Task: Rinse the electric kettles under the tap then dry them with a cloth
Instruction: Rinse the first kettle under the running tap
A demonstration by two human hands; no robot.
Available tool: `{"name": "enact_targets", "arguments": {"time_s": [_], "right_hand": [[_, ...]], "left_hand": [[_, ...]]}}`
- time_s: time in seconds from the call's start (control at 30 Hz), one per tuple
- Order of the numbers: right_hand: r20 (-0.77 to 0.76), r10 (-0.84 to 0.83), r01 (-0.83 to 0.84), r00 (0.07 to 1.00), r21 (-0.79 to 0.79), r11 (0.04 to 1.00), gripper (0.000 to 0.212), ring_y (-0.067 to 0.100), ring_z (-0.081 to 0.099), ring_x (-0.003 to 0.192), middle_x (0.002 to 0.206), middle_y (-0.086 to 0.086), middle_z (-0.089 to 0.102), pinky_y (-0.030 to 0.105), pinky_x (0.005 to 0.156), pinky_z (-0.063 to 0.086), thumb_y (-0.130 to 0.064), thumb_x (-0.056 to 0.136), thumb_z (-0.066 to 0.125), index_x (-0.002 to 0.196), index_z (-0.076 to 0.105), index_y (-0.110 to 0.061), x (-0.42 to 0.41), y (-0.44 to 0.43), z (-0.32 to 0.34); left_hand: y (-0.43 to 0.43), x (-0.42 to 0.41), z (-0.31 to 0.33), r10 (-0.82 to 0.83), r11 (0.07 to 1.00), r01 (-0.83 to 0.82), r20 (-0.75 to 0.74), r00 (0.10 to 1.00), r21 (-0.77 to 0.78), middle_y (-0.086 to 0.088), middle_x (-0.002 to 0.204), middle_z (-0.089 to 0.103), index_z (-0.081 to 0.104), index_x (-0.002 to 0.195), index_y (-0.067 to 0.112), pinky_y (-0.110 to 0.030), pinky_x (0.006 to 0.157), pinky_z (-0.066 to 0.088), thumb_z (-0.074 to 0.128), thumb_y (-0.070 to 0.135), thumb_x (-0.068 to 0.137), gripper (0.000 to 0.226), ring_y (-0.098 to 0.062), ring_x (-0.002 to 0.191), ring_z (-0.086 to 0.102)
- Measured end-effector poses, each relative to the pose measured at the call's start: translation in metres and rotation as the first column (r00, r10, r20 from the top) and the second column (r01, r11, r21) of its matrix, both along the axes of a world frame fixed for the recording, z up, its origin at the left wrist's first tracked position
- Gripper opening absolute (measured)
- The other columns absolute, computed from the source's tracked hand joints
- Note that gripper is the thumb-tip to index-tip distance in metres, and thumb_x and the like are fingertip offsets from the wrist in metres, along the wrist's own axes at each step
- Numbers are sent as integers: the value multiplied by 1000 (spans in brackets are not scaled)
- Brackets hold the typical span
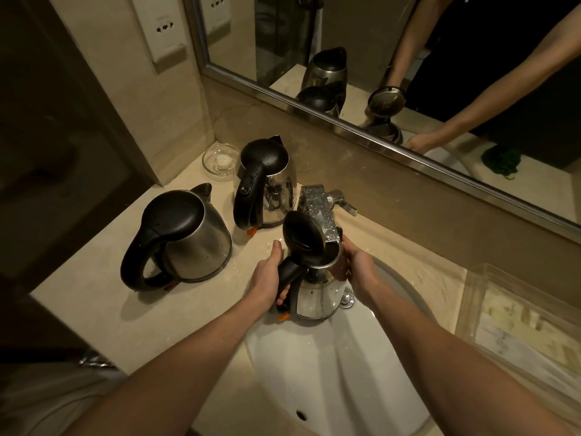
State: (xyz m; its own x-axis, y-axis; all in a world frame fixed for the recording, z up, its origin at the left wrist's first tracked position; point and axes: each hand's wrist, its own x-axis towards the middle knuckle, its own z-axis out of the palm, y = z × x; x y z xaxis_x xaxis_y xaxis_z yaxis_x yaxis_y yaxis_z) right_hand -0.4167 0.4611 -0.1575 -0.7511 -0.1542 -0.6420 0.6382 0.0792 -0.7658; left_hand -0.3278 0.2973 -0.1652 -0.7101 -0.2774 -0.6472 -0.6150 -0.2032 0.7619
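**sinkwatch:** Head view. Which step is this?

**kettle_guy:** Rinsing, I'd say. The shiny steel electric kettle (317, 294) with the black handle has its black lid flipped up. It's roughly upright over the white oval sink basin (330, 372), mouth right under the spout of the chrome tap (319, 212). Can't tell if water's running (the tap is covered in drops though).

**sinkwatch:** Hands?

**kettle_guy:** The left hand (267, 278) is wrapped round the black handle. The right hand (358, 269) is curled round the steel body on the other side, fingers up near the rim. So the kettle sits between the two hands and touches both.

**sinkwatch:** Other kettles?

**kettle_guy:** Two stand on the beige stone counter (94, 309) left of the basin, lids down. One is a rounded brushed-steel kettle (185, 240), well apart from the hands. The other is a taller mirror-finish kettle (267, 187) just beside the tap, with drops on its lid.

**sinkwatch:** Next move?

**kettle_guy:** My guess is swirl, then tip it out into the basin, keeping a firm grip on the wet steel. After that comes the cloth. There's a green bundle (500, 158) in the mirror that might be it, can't tell.
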Motion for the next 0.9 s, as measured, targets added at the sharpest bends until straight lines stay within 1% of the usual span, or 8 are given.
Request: {"name": "enact_targets", "arguments": {"time_s": [0.1, 0.17, 0.3, 0.43, 0.57, 0.67, 0.77, 0.9], "right_hand": [[9, -12, 12, 1000, 12, 1000, 36, 13, 60, 95, 107, -3, 66, 32, 83, 50, -28, 105, 37, 137, 54, -30, 0, 0, -1], [9, -20, 20, 1000, 15, 1000, 36, 13, 60, 95, 106, -2, 67, 32, 85, 50, -30, 105, 36, 136, 54, -32, 1, 1, -2], [3, -31, 31, 1000, 24, 999, 34, 8, 60, 91, 99, -8, 68, 26, 71, 48, -33, 105, 37, 134, 56, -33, 2, -1, 3], [27, -42, 42, 999, 19, 999, 38, 10, 63, 91, 106, -4, 69, 25, 66, 48, -35, 105, 39, 139, 54, -31, 3, -5, 8], [27, -56, 56, 998, 9, 998, 38, 13, 64, 90, 117, 4, 69, 26, 65, 49, -37, 104, 40, 139, 54, -30, 1, -7, 11], [11, -54, 54, 998, 12, 998, 38, 9, 65, 84, 109, -1, 69, 23, 61, 49, -34, 105, 38, 140, 54, -30, 0, -8, 14], [7, -57, 57, 998, -2, 998, 39, 9, 65, 83, 115, 1, 69, 22, 60, 51, -33, 105, 38, 142, 52, -29, -1, -8, 15], [17, -60, 60, 998, -13, 998, 37, 10, 65, 80, 103, -1, 70, 21, 56, 53, -29, 107, 35, 139, 54, -27, 1, -8, 17]], "left_hand": [[-5, -3, 4, -37, 991, 35, 14, 999, 128, -7, 51, 50, 58, 79, 8, -28, 49, 41, 23, 73, 97, 76, -18, 41, 47], [-9, -5, 8, -60, 977, 54, 28, 998, 205, -8, 52, 50, 58, 77, 6, -27, 50, 41, 22, 74, 96, 79, -19, 42, 48], [-10, -7, 10, -81, 969, 72, 26, 996, 238, -8, 53, 49, 59, 78, 4, -28, 52, 40, 23, 77, 94, 83, -18, 43, 46], [-4, -9, 4, -12, 992, 10, 17, 1000, 129, -5, 52, 50, 66, 114, 7, -27, 48, 40, 25, 77, 94, 83, -16, 41, 48], [1, -9, 3, 15, 1000, -15, 23, 1000, 1, -3, 51, 50, 59, 75, 8, -26, 45, 40, 24, 75, 95, 79, -15, 39, 47], [4, -10, 6, 44, 997, -43, 16, 999, -56, -5, 55, 51, 56, 78, 8, -23, 42, 40, 26, 71, 98, 72, -13, 39, 48], [5, -11, 6, 47, 996, -45, 28, 998, -72, -6, 57, 51, 57, 82, 7, -22, 42, 39, 28, 71, 97, 73, -13, 41, 48], [5, -10, 4, 49, 996, -47, 24, 999, -73, -6, 57, 52, 60, 83, 6, -23, 43, 40, 29, 74, 95, 76, -15, 42, 49]]}}
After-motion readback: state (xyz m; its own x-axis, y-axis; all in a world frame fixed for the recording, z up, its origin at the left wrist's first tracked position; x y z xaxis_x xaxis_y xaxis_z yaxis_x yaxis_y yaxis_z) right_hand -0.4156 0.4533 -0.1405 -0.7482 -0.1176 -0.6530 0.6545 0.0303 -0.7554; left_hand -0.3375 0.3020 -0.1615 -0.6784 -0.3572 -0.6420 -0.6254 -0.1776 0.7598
